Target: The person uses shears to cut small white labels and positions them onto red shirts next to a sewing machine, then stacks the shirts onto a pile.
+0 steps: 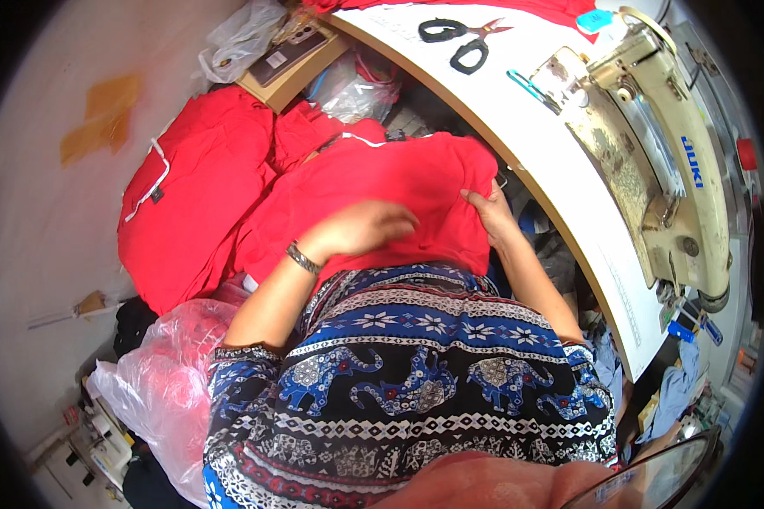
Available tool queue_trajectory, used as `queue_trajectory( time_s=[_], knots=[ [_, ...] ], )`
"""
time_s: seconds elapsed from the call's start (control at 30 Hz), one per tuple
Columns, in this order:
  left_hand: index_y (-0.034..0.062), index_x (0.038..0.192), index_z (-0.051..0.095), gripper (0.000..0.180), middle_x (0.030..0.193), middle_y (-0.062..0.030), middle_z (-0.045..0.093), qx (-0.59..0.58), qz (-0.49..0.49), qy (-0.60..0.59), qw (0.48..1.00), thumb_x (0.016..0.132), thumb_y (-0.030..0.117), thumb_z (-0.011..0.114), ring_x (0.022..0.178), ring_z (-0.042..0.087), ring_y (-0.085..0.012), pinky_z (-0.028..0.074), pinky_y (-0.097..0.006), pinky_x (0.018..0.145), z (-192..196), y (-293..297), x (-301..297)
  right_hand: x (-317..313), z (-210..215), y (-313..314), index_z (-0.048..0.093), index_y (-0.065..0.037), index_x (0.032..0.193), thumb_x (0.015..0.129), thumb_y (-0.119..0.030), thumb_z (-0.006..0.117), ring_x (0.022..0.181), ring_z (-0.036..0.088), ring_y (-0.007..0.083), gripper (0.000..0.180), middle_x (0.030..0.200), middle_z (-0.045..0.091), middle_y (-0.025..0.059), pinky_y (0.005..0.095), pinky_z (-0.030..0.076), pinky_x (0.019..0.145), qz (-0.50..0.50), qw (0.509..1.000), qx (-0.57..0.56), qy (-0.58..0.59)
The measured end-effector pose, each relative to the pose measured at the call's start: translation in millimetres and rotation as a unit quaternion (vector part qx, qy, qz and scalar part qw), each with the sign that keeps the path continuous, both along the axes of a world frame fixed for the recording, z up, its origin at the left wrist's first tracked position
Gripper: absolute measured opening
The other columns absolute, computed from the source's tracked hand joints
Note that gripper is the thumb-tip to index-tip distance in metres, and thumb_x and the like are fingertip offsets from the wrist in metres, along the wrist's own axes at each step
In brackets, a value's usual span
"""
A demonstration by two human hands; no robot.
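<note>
A red garment (373, 187) lies spread across my lap, with a white strip and a small dark label at its far edge. My right hand (492, 212) is closed on the garment's right edge, thumb on top and fingers partly hidden behind the cloth. Over the middle of the same cloth is my left hand (369, 227), blurred by motion, its fingers loosely stretched out with nothing visible in them. Whether it touches the fabric I cannot tell. To the left is a heap of more red garments (199, 187), one with a white cord or strip.
A white table (560, 161) curves along the right, bearing a sewing machine (654, 161), black-handled scissors (467, 42) and a teal-handled tool (533, 89). A cardboard box (301, 72) stands at the far left. Beside me on the left is a clear plastic bag (165, 373) holding something red.
</note>
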State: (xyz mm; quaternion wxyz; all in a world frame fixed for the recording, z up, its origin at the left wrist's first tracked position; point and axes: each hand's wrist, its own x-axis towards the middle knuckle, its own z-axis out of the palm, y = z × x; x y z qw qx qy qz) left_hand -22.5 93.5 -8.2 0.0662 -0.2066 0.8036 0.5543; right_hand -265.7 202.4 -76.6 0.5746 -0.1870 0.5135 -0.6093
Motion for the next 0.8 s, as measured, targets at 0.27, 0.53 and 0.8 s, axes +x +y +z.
queue_trajectory(
  time_s=[0.27, 0.53, 0.8],
  knots=[
    [0.0046, 0.107, 0.064, 0.027, 0.104, -0.0178, 0.065, -0.367, 0.161, 0.111, 0.91, 0.082, 0.015, 0.059, 0.101, 0.061, -0.0341, 0.047, -0.04, 0.089, -41, -95, -22, 10, 0, 10, 0.049, -0.007, 0.13, 0.086, 0.004, 0.059, 0.113, 0.055, 0.015, 0.047, 0.124, 0.059, 0.0035, 0.0309, 0.042, 0.098, 0.018, 0.995, -0.103, 0.003],
    [0.0006, 0.094, 0.066, 0.018, 0.079, -0.0162, 0.064, -0.323, 0.1, 0.133, 0.932, 0.085, 0.017, 0.065, 0.074, 0.063, -0.0341, 0.05, -0.04, 0.067, 40, -29, 2, 22, 39, -5, 0.052, -0.003, 0.125, 0.079, -0.008, 0.068, 0.114, 0.056, 0.0289, 0.048, 0.115, 0.062, 0.0131, 0.041, 0.038, 0.102, -0.041, 0.809, -0.143, 0.569],
    [0.0033, 0.088, 0.064, 0.017, 0.073, -0.0125, 0.06, -0.262, 0.069, 0.071, 0.96, 0.075, 0.013, 0.072, 0.062, 0.055, -0.0253, 0.041, -0.037, 0.057, 94, -23, 15, 32, 164, -53, 0.063, -0.006, 0.094, 0.078, -0.008, 0.065, 0.083, 0.059, 0.0335, 0.016, 0.087, 0.061, 0.0129, 0.0404, 0.048, 0.074, 0.228, 0.758, -0.317, 0.522]
  ],
)
